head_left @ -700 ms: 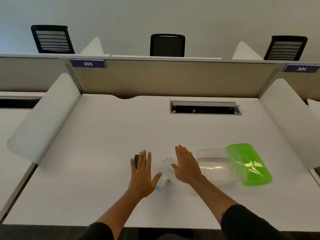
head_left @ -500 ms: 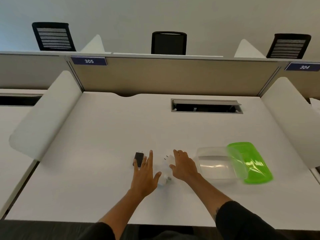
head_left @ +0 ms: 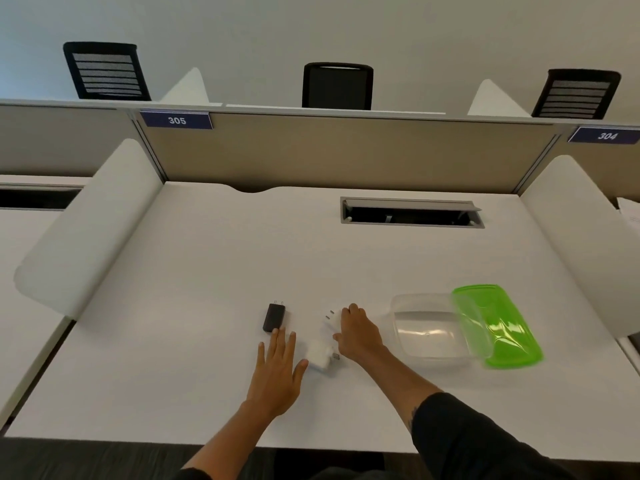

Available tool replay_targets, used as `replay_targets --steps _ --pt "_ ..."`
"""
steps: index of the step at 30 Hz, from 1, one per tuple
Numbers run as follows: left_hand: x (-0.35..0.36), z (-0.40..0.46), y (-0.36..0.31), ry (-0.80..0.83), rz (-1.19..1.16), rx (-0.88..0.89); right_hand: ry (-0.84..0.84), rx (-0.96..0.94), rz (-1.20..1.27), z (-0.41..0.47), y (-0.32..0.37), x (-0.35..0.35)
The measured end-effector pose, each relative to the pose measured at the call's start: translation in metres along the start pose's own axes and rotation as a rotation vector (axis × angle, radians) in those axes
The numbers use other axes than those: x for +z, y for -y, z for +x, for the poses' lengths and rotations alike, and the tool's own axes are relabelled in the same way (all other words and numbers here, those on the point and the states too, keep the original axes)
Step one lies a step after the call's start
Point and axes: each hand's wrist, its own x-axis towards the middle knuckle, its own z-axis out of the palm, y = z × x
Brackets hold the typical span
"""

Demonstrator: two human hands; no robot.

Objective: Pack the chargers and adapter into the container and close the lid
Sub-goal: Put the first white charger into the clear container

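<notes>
A black charger (head_left: pixel 273 317) lies flat on the white desk (head_left: pixel 207 271), prongs pointing away. My left hand (head_left: pixel 278 372) rests flat just below it, fingers spread, holding nothing. A white adapter (head_left: pixel 320 355) lies beside the left thumb. My right hand (head_left: pixel 358 332) curls over a white charger (head_left: pixel 330 320), whose prongs stick out to the left; the fingers wrap its body. To the right stands a clear plastic container (head_left: pixel 429 327), open and holding nothing, with a green lid (head_left: pixel 498 327) leaning against its right rim.
A cable slot (head_left: pixel 412 213) with a grey flap is set into the desk at the back. White curved dividers (head_left: pixel 86 223) flank both sides. A beige partition with the label 305 and three black chairs stand beyond.
My right hand has closed its fingers around the white charger. My left hand has drawn back toward me, uncovering the black charger. The camera has tilted slightly.
</notes>
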Motion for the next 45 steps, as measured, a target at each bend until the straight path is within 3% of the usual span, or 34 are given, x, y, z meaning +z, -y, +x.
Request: replay_targets --steps 7,12,22,30,45 --pt "0.019 -0.013 0.013 0.064 0.018 -0.025 -0.005 0.003 0.023 0.003 -0.002 -0.002" --pt "0.028 -0.018 0.02 0.026 0.031 0.007 -0.103 0.02 0.104 0.009 -0.004 -0.028" --pt "0.036 -0.02 0.024 0.001 0.026 0.017 -0.298 0.297 0.296 0.004 -0.084 -0.095" --pt "0.04 -0.018 0.027 -0.009 0.018 0.013 -0.244 0.488 0.268 -0.023 -0.135 -0.091" --pt "0.042 -0.016 0.03 0.007 0.004 0.005 -0.01 0.588 0.145 -0.028 -0.114 -0.064"
